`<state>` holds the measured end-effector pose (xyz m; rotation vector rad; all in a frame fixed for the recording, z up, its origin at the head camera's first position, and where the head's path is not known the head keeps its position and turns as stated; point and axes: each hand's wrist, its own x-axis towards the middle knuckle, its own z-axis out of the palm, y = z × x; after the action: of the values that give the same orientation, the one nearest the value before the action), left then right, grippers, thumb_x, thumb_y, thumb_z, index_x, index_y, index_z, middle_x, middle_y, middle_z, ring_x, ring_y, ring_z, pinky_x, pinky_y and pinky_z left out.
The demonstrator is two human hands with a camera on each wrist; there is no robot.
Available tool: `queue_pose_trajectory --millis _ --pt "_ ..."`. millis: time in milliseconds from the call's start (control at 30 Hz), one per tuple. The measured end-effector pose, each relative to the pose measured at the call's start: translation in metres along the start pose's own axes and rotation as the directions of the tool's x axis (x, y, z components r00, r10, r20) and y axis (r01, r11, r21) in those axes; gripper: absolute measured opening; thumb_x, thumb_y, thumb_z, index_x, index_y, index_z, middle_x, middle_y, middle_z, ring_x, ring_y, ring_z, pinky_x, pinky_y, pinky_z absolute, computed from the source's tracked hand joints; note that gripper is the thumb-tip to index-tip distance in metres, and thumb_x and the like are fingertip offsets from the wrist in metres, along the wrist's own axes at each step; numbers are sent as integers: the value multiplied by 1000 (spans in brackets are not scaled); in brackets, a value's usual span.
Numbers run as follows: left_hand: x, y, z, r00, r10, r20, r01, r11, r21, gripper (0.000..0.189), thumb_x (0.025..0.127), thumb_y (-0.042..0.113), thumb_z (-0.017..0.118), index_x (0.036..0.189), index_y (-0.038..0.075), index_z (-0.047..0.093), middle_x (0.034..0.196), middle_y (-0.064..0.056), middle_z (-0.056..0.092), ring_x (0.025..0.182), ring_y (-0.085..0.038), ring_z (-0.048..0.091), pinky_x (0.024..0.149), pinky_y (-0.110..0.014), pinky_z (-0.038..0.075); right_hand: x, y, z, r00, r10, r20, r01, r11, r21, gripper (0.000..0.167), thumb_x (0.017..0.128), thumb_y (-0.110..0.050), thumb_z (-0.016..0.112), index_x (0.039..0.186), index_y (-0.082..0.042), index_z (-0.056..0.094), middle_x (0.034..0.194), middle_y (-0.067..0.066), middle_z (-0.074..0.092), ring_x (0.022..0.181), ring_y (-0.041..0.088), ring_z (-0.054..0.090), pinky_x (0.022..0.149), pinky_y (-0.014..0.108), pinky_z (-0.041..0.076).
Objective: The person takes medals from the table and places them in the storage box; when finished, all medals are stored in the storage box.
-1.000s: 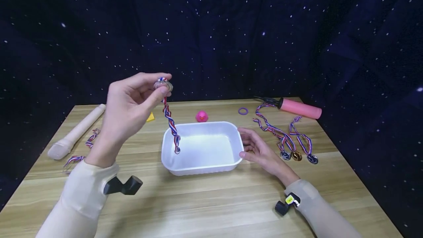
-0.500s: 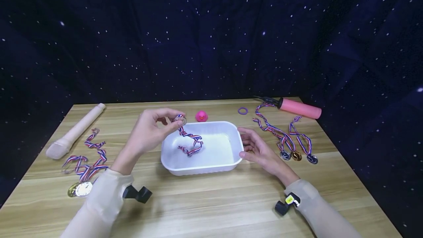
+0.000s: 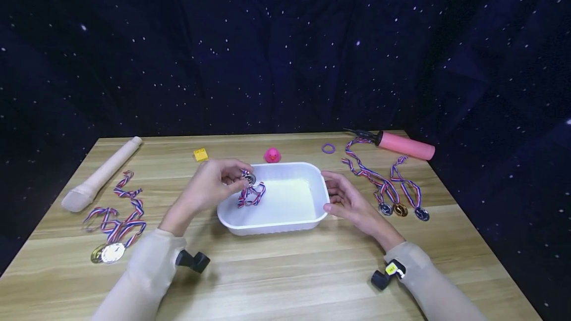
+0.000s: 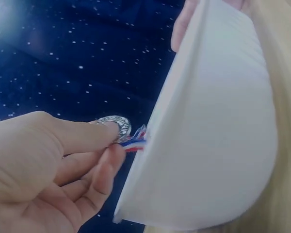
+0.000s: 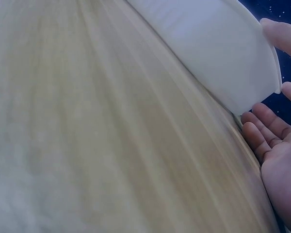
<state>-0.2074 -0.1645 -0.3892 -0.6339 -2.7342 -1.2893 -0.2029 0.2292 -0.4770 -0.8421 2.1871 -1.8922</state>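
My left hand [image 3: 211,185] pinches a silver medal [image 3: 249,178] between thumb and fingers, over the left end of a white plastic tub [image 3: 272,227]. The medal's red, white and blue ribbon [image 3: 251,195] hangs bunched inside the tub. In the left wrist view, the medal [image 4: 117,125] shows its edge beyond my thumb, near the tub's rim [image 4: 157,119]. At the tub's right end, my right hand [image 3: 350,203] touches the wall with relaxed fingers, the thumb by the front corner. The right wrist view has these fingertips [image 5: 252,133] close against the tub [image 5: 218,58].
Medals with ribbons lie at left [image 3: 113,252] and right [image 3: 400,210]. A microphone-shaped object [image 3: 100,175], a yellow block [image 3: 200,154], a pink rubber duck [image 3: 272,155], a purple ring [image 3: 328,148] and a pink hand pump [image 3: 406,145] lie around the tub on the wooden table [image 3: 276,281].
My left hand has come down and to the right with the medal, from high above the tub's left side. The dangling ribbon has bunched up in the tub. My right hand has stayed put.
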Motion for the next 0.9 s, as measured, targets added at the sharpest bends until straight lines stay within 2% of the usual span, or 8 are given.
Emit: queue_pose_trajectory --millis 133,233,400,533,633,800,900 --pt "0 -4 5 997 49 62 -52 998 47 34 94 -3 85 126 8 82 98 -2 82 84 -16 72 78 -31 64 1 -2 1 1000 1 4 -1 1000 11 80 99 -4 78 169 -7 39 148 30 58 129 44 60 109 30 57" --pt "1 -7 8 992 76 104 -84 993 80 30 93 -4 86 121 7 83 95 0 80 81 -13 71 75 -29 63 1 -2 1 1000 0 6 0 1000 9 80 99 -5 78 169 -6 38 147 30 59 128 42 61 109 30 57" --pt "1 -9 14 981 90 172 -117 982 149 32 88 -9 87 116 8 83 93 1 78 78 -11 67 69 -28 59 1 -2 1 1000 0 4 0 1000 3 79 99 -5 78 169 -7 39 147 29 59 128 42 61 109 30 57" --pt "0 -7 19 967 116 227 -166 962 216 35 86 -15 84 110 10 83 95 0 77 81 -14 63 72 -28 57 0 -2 1 1000 3 2 -3 1000 2 79 100 -4 77 169 -7 39 146 30 59 128 43 60 109 30 57" --pt "-1 -5 23 954 133 268 -198 952 232 35 86 -16 83 108 11 83 102 0 79 86 -17 65 76 -30 60 0 -2 1 1000 -1 4 1 1000 2 79 100 -4 77 169 -6 39 146 31 58 128 44 59 109 30 57" --pt "-2 -6 26 952 109 287 -188 946 265 37 86 -17 80 107 13 85 111 -2 80 100 -21 69 86 -34 62 1 -1 0 1000 -6 8 6 1000 1 78 100 -4 77 169 -6 38 147 32 57 128 44 59 109 30 57" --pt "-2 -5 26 955 102 280 -182 943 280 36 87 -16 81 107 13 86 110 -3 77 101 -23 67 87 -35 61 1 -1 0 1000 -3 7 3 1000 0 78 100 -3 77 169 -7 38 148 31 57 129 44 59 109 30 57"
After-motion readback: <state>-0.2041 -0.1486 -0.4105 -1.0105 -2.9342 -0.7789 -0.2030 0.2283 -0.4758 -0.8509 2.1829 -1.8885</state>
